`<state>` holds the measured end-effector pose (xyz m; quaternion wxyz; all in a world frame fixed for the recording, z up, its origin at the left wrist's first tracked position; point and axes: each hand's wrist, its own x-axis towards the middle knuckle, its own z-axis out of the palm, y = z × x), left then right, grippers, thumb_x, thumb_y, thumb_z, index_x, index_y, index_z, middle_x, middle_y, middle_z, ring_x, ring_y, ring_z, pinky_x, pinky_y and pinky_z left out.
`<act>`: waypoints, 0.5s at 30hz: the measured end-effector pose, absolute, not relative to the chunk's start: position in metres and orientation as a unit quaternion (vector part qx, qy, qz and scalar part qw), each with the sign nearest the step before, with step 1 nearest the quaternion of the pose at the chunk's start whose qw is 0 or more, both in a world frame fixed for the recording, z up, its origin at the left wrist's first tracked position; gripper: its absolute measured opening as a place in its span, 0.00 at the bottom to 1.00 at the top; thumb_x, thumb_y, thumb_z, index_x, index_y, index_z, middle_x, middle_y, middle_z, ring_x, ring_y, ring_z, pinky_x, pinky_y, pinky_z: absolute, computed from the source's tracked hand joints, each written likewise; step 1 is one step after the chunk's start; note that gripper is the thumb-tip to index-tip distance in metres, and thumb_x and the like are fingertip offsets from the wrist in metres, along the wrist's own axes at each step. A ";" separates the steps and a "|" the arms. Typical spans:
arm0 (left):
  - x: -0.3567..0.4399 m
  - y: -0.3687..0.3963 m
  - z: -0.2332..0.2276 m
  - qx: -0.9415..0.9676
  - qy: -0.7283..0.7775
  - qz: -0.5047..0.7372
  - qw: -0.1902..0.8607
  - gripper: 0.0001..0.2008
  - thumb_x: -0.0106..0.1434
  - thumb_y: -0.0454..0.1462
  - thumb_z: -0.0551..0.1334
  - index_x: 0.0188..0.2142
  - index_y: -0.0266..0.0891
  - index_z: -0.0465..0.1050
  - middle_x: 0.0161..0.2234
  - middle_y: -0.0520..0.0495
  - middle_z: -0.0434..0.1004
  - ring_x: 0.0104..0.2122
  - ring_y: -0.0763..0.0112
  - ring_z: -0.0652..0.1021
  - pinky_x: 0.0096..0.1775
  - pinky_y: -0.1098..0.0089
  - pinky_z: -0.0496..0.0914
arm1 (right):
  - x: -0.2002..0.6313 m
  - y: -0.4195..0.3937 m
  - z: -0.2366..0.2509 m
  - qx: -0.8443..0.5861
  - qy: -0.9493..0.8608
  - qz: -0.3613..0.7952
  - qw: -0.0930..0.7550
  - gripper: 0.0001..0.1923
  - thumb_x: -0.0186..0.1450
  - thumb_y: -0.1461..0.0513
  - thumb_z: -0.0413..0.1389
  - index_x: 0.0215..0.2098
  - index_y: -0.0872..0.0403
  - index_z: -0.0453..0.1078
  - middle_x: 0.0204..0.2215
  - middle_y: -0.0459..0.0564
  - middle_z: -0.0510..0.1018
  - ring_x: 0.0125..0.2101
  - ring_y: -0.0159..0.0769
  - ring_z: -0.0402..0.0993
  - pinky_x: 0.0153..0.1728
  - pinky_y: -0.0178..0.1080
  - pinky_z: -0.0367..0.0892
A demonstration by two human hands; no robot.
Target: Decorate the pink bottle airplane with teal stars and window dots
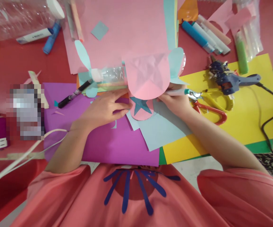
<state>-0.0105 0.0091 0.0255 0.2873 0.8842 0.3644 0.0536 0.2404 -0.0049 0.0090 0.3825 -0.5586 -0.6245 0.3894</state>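
Two hands are seen at work over coloured paper on the red tabletop [13,63]; the left hand [103,108] is laid flat, fingers [121,105] spread and pressed down beside a pink paper cutout [148,80]; nothing is gripped there. A teal star [140,105] is shown on the cutout's rounded lower flap, just at those fingertips. The right hand [176,102] is closed around a white pen [179,92], held against the cutout's right edge. The cutout lies between both hands, over a purple sheet [108,142] and a pale blue sheet [165,129]; it is judged light, thin and easily creased, best pinned flat near its edges. Scissors [209,104] and a glue gun [231,80] are left on the yellow sheet [245,119]; a black marker [75,94] lies to the left.
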 end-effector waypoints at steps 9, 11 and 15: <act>-0.012 0.010 0.024 0.893 0.351 0.054 0.275 0.15 0.70 0.41 0.55 0.45 0.44 0.81 0.60 0.43 0.71 0.54 0.55 0.75 0.52 0.57 0.71 | 0.240 -0.003 0.013 -0.540 -0.637 0.402 0.375 0.09 0.57 0.64 0.50 0.19 0.51 0.60 0.16 0.41 0.67 0.20 0.28 0.63 0.27 0.35 0.65; -0.012 0.010 0.024 0.894 0.352 0.054 0.272 0.15 0.70 0.41 0.55 0.44 0.45 0.81 0.59 0.44 0.71 0.55 0.56 0.75 0.53 0.58 0.71 | 0.241 -0.004 0.011 -0.548 -0.630 0.400 0.378 0.10 0.58 0.63 0.51 0.19 0.51 0.61 0.16 0.41 0.67 0.19 0.28 0.62 0.24 0.35 0.63; -0.012 0.010 0.025 0.897 0.343 0.057 0.273 0.15 0.70 0.40 0.55 0.44 0.43 0.81 0.60 0.43 0.70 0.55 0.57 0.75 0.53 0.58 0.72 | 0.241 -0.005 0.007 -0.548 -0.610 0.400 0.410 0.09 0.57 0.62 0.55 0.19 0.51 0.65 0.15 0.41 0.66 0.17 0.28 0.61 0.20 0.34 0.62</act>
